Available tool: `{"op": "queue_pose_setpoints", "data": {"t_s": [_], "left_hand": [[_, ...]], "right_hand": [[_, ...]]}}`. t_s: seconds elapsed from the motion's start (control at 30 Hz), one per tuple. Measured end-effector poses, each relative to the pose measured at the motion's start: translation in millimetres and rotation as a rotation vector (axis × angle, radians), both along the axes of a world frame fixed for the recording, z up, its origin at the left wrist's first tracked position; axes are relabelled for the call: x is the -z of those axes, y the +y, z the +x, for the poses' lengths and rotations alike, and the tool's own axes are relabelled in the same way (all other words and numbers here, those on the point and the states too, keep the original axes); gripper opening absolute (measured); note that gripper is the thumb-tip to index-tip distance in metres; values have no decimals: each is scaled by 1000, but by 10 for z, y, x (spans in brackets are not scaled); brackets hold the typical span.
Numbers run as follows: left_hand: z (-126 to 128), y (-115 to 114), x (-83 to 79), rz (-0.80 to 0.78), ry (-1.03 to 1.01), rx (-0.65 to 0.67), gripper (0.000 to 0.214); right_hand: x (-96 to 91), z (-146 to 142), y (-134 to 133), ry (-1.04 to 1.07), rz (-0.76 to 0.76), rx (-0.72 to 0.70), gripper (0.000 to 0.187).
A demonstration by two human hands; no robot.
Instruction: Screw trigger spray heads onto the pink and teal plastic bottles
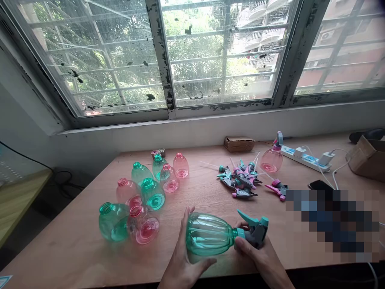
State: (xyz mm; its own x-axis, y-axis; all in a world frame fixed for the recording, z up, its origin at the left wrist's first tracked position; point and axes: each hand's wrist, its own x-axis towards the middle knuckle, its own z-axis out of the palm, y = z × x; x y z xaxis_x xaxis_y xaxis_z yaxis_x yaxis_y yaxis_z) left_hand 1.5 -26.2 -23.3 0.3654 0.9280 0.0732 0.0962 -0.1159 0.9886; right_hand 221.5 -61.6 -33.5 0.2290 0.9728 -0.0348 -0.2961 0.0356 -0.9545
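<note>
Fingers (184, 228) spread, left hand (180, 267) cups green spray bottle (209, 235) | right hand (262, 257) clamped on trigger head (255, 231) | bottle's long axis left-right, neck pointing right

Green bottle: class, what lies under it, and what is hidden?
Under the bottle: the table and the thumb of the left hand, curled beneath its base. The right hand grips the sprayer. Whether bottle and table touch is hidden.

Open tabletop (204, 188) between held bottle (207, 235), loose bottles (152, 194) and trigger-head pile (240, 180)
</note>
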Motion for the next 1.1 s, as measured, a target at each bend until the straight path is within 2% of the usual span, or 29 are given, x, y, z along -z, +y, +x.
{"op": "queue_pose_setpoints", "data": {"t_s": [0.17, 0.3, 0.5, 0.67, 0.8, 0.93, 1.0, 1.1], "left_hand": [[6, 0, 6, -115, -100, -14, 116], [29, -9, -52, -76, -85, -38, 110], [9, 18, -101, -54, -46, -59, 95], [-26, -4, -27, -78, -17, -13, 104], [-17, -26, -3, -36, 69, -44, 105], [-1, -14, -10, -107, -84, -43, 125], [13, -3, -39, -165, -173, -25, 125], [36, 3, -86, -156, -135, -13, 118]], "right_hand": [[-18, -8, -24, -50, 14, 94, 42], [8, -22, -54, -43, -12, 92, 41], [20, -23, -70, -121, 51, 102, 37], [-1, -39, -62, -76, 36, 130, 36], [-27, -48, -58, -66, 34, 145, 34], [-37, -50, -69, -77, 24, 69, 36], [-30, -51, -69, -70, 21, 49, 37], [-13, -47, -51, -61, 34, 75, 36]]}}
